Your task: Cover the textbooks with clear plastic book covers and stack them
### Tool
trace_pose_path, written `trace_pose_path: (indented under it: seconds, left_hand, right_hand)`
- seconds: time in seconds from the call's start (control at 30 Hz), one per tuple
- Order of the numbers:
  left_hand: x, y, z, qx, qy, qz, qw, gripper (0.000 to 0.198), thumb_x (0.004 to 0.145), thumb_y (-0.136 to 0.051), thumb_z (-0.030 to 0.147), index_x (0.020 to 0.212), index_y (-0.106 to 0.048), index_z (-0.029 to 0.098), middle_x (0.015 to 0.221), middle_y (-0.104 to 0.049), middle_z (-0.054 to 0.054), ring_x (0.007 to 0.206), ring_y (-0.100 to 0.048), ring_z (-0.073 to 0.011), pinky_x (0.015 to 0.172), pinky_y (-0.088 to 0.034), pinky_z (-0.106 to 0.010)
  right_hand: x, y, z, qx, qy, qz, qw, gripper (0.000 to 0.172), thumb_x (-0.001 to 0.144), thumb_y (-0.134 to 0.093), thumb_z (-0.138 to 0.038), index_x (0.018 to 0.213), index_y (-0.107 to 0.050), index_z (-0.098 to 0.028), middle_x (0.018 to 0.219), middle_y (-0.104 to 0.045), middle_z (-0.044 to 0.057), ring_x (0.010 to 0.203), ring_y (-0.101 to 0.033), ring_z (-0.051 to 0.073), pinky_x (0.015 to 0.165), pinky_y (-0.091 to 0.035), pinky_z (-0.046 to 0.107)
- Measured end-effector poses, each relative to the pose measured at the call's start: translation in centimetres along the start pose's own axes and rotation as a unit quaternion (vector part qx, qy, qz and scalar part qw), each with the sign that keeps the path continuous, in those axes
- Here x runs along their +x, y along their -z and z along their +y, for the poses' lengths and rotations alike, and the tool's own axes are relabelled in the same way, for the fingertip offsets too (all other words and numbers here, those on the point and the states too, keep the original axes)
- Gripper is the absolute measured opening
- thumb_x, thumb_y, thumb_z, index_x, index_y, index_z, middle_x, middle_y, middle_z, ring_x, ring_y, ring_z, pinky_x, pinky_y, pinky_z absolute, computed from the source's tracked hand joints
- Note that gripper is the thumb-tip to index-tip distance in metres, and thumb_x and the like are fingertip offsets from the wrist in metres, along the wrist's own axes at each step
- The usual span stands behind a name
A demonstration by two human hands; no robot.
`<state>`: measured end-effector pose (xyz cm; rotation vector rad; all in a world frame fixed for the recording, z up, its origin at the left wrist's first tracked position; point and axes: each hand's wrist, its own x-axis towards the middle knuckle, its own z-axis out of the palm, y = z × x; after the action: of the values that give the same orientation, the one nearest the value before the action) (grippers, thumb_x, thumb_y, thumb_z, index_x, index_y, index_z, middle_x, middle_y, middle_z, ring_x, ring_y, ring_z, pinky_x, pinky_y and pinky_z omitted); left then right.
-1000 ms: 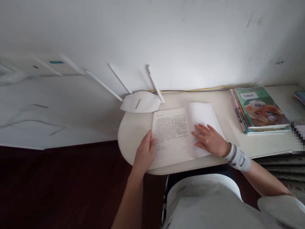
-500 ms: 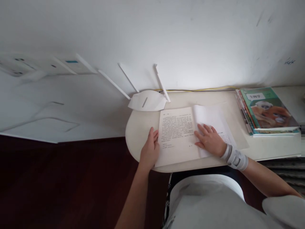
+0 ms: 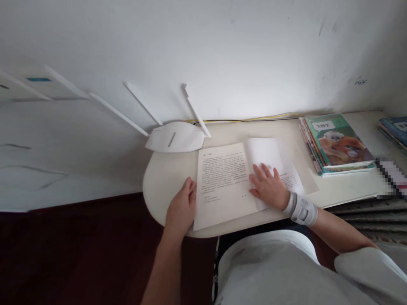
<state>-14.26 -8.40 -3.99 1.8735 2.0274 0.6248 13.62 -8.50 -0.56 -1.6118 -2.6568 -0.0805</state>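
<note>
An open book point(image 3: 222, 190) lies on the white table point(image 3: 165, 178), its left page covered in print and its right page mostly white with some text lower down. At the book's left edge, my left hand point(image 3: 182, 207) is closed, fingers curled and thumb against the page edge; the fingertips are partly hidden. My right hand point(image 3: 270, 186) lies flat across the right page near the fold, fingers spread. A grey-white band point(image 3: 300, 208) wraps that wrist.
Behind the book stands a white router point(image 3: 176, 137) with raised antennas against the wall. Yellow and black cables point(image 3: 241, 120) run along the table's back. To the right sit a stack of textbooks point(image 3: 341, 146) and another pile point(image 3: 394, 131). The table's left end is rounded.
The view has turned to the right, so the scene sits further left and another book pile appears. My left hand's fingers have curled in more; my right hand stays flat on the page.
</note>
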Motion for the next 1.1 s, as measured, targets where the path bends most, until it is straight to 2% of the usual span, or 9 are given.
trace_pose_path:
  seconds: [0.17, 0.27, 0.37, 0.5, 0.63, 0.83, 1.1]
  left_hand:
    - [-0.2, 0.0, 0.3, 0.020, -0.004, 0.002, 1.000, 0.051, 0.088, -0.036, 0.035, 0.133, -0.042, 0.012, 0.129, -0.055, -0.013, 0.119, -0.051, -0.0251, 0.100, -0.040, -0.042]
    - [-0.2, -0.3, -0.1, 0.032, -0.042, 0.017, 0.998, 0.046, 0.089, -0.034, 0.036, 0.125, -0.051, 0.015, 0.134, -0.051, -0.011, 0.121, -0.049, -0.0252, 0.101, -0.039, -0.043]
    - [-0.2, -0.6, -0.4, 0.043, -0.077, 0.033, 0.996, 0.042, 0.088, -0.034, 0.035, 0.116, -0.060, 0.016, 0.134, -0.050, -0.011, 0.119, -0.050, -0.0261, 0.101, -0.040, -0.043]
    - [-0.3, -0.7, -0.3, 0.054, -0.093, 0.045, 0.993, 0.040, 0.088, -0.034, 0.033, 0.111, -0.063, 0.018, 0.131, -0.053, -0.009, 0.116, -0.052, -0.0265, 0.102, -0.039, -0.043]
    - [-0.3, -0.7, -0.1, 0.057, -0.096, 0.044, 0.993, 0.039, 0.088, -0.034, 0.033, 0.110, -0.063, 0.020, 0.130, -0.053, -0.007, 0.116, -0.052, -0.0271, 0.101, -0.040, -0.044]
    - [-0.3, -0.6, 0.0, 0.054, -0.091, 0.037, 0.994, 0.037, 0.088, -0.035, 0.031, 0.112, -0.061, 0.024, 0.129, -0.054, -0.004, 0.119, -0.050, -0.0254, 0.103, -0.039, -0.043]
    - [-0.4, -0.7, -0.1, 0.049, -0.082, 0.033, 0.995, 0.041, 0.089, -0.033, 0.034, 0.111, -0.062, 0.018, 0.133, -0.051, -0.008, 0.120, -0.049, -0.0253, 0.104, -0.038, -0.042]
  right_hand:
    - [-0.1, 0.9, 1.0, 0.006, -0.019, -0.023, 1.000, 0.040, 0.088, -0.047, -0.034, 0.125, -0.049, -0.019, 0.147, -0.030, 0.014, 0.130, -0.030, 0.037, 0.094, -0.034, 0.061]
    - [-0.6, 0.8, 1.6, 0.030, -0.011, -0.034, 0.999, 0.046, 0.088, -0.048, -0.037, 0.131, -0.045, -0.019, 0.147, -0.028, 0.014, 0.131, -0.029, 0.037, 0.095, -0.036, 0.057]
    - [-1.8, 0.3, 1.3, 0.051, 0.024, -0.016, 0.998, 0.052, 0.087, -0.049, -0.041, 0.133, -0.043, -0.019, 0.148, -0.025, 0.016, 0.134, -0.023, 0.035, 0.099, -0.031, 0.057]
    - [-3.0, 0.2, -0.2, 0.035, 0.020, 0.018, 0.999, 0.038, 0.090, -0.042, -0.027, 0.125, -0.051, -0.015, 0.146, -0.031, 0.014, 0.134, -0.025, 0.032, 0.102, -0.027, 0.057]
    - [-1.3, 0.5, -0.9, 0.006, -0.029, 0.015, 0.999, 0.038, 0.089, -0.034, -0.016, 0.121, -0.054, -0.012, 0.143, -0.036, 0.016, 0.131, -0.030, 0.034, 0.096, -0.032, 0.059]
    - [2.3, 0.1, -0.6, -0.001, -0.061, 0.010, 0.998, 0.043, 0.090, -0.028, -0.014, 0.126, -0.051, -0.010, 0.144, -0.033, 0.018, 0.131, -0.029, 0.038, 0.092, -0.032, 0.067]
    - [1.6, -0.1, -0.2, -0.015, -0.060, -0.001, 0.998, 0.046, 0.090, -0.025, -0.014, 0.131, -0.046, -0.009, 0.146, -0.029, 0.016, 0.132, -0.027, 0.039, 0.091, -0.034, 0.067]
